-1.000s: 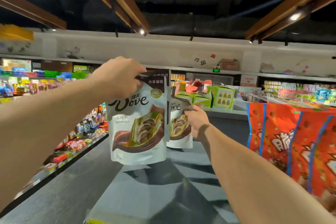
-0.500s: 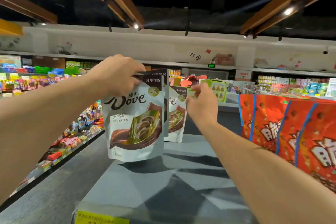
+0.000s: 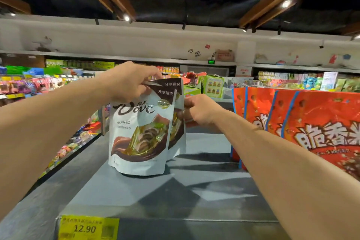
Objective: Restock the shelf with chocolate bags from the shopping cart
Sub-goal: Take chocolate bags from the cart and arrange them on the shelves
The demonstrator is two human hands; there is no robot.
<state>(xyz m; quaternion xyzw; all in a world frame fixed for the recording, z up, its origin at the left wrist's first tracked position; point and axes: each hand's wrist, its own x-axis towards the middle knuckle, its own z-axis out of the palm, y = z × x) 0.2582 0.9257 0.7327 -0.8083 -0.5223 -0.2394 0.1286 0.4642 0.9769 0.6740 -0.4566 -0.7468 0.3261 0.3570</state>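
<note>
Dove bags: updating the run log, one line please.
left hand: pinches front Dove bag top | right hand: grips rear Dove bag edge | front bag base on shelf

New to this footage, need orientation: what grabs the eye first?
Centre frame, the left hand pinches the top of the front Dove bag on the grey shelf, while the right hand pinches the edge of the rear Dove bag. Bright red snack bags crowd the right, and a yellow price tag marks the shelf's front edge.
</note>
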